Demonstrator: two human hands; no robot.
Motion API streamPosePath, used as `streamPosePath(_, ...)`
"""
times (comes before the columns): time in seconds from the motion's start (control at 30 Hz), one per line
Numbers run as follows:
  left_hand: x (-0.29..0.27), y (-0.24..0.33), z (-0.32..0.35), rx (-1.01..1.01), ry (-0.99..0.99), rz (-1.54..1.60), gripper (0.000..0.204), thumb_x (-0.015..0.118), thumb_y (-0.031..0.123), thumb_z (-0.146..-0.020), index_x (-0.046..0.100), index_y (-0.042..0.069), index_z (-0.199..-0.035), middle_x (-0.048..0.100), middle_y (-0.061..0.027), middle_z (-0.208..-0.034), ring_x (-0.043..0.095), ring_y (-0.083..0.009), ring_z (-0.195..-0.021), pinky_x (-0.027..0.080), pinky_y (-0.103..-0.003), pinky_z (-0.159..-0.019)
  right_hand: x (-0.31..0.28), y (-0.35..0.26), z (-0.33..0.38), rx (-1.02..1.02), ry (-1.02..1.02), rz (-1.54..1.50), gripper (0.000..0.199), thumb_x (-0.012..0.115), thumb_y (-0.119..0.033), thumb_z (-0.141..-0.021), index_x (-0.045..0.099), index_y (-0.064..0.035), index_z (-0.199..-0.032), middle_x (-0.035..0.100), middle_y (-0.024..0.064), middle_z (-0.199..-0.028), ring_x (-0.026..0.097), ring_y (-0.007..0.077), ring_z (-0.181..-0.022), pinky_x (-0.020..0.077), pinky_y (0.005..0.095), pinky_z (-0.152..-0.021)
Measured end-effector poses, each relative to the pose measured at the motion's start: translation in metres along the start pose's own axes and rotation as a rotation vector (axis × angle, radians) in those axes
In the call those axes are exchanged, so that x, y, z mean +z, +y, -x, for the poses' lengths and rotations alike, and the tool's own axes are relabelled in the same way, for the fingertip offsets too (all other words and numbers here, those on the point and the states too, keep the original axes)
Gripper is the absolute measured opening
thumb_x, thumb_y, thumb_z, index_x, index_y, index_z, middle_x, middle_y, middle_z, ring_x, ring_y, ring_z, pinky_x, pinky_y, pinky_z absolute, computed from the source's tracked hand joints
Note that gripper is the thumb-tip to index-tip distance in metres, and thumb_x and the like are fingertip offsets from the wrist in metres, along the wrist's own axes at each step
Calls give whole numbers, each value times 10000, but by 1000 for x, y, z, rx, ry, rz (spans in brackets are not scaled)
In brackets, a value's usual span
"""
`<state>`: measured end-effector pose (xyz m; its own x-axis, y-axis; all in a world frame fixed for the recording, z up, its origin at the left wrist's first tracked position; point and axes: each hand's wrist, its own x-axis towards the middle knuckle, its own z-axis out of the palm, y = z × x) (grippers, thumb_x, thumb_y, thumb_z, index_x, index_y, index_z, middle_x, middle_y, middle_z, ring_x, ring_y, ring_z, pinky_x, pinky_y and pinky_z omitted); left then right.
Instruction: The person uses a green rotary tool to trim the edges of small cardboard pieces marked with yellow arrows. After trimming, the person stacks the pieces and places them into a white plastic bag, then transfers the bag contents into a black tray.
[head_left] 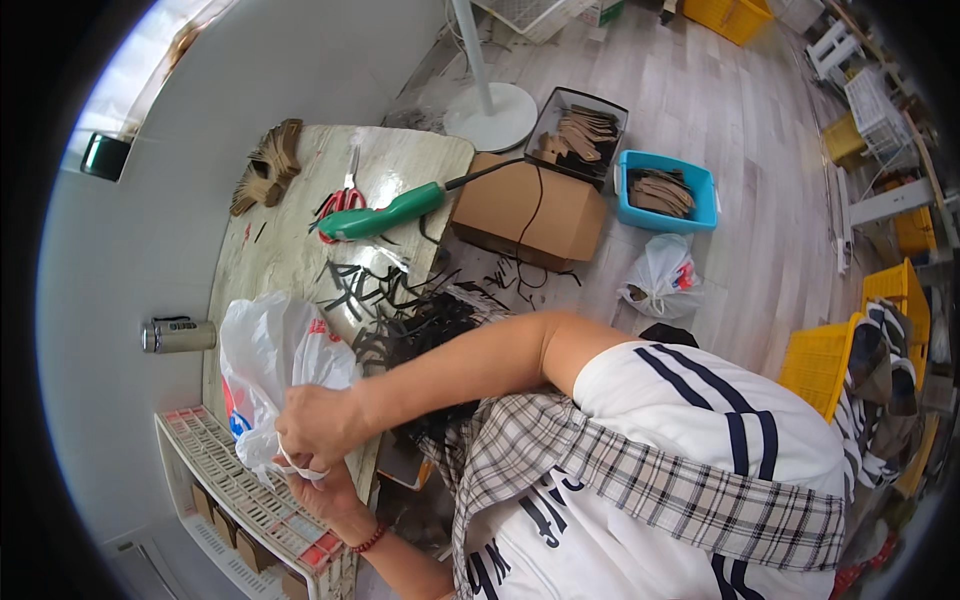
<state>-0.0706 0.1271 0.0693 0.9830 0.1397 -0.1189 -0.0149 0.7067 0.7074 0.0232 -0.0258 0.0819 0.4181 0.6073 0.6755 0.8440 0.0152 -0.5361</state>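
Farthest left I see a metal can [178, 335] against the wall, and below it a white slotted rack [215, 465] with small brown items in its lower cells. Just right of that is the white plastic bag [270, 365], resting at the near edge of the worktable [270, 250]. Both hands are on its lower part: my right hand [318, 425] is clenched around the gathered plastic, and my left hand [322, 492], with a red bracelet at the wrist, grips the same bunch from below. What is inside the bag I cannot tell.

Farther along the table lie a fan of brown cut pieces [265, 165], red-handled scissors [343, 197], a green corded tool [385, 213] and a heap of black strips [400, 310]. Beside the table sits a closed cardboard box [525, 210]. Behind it a black tray [578, 132] holds brown flat pieces, and a blue bin [668, 190] holds darker brown ones. A small tied white bag [662, 275] lies on the floor near the bin. At the far right, a yellow crate [820, 362] stands by a pile of shoes [885, 365].
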Motion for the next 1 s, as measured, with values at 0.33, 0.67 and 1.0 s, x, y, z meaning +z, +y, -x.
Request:
streamPosePath(0.33, -18, 17, 7, 74, 33, 91, 89, 551, 24, -837, 581, -3, -915, 637, -97, -946, 568, -234, -967, 422, -371, -821, 29, 73, -17, 389, 248, -9, 143, 575, -129, -742, 662, -21, -708, 625, 107, -674, 608, 248, -610, 480, 363, -538)
streamPosePath(0.67, -23, 66, 29, 153, 59, -438, 213, 487, 147, -917, 580, -26, -1000, 616, -159, -1060, 597, -274, -1044, 469, -384, -881, 40, 118, -25, 701, 236, -1092, 425, 681, -96, -737, 530, 25, -1115, 623, 153, -926, 644, 234, -655, 545, 344, -582)
streamPosePath(1.0, 130, 40, -26, 776, 97, -1086, 209, 468, 115, -949, 527, -83, -915, 571, -188, -1133, 603, -283, -979, 460, -341, -905, 38, 31, -72, 266, 299, -660, 311, 714, -183, -672, 649, -38, -939, 633, 192, -847, 636, 306, -821, 491, 359, -707)
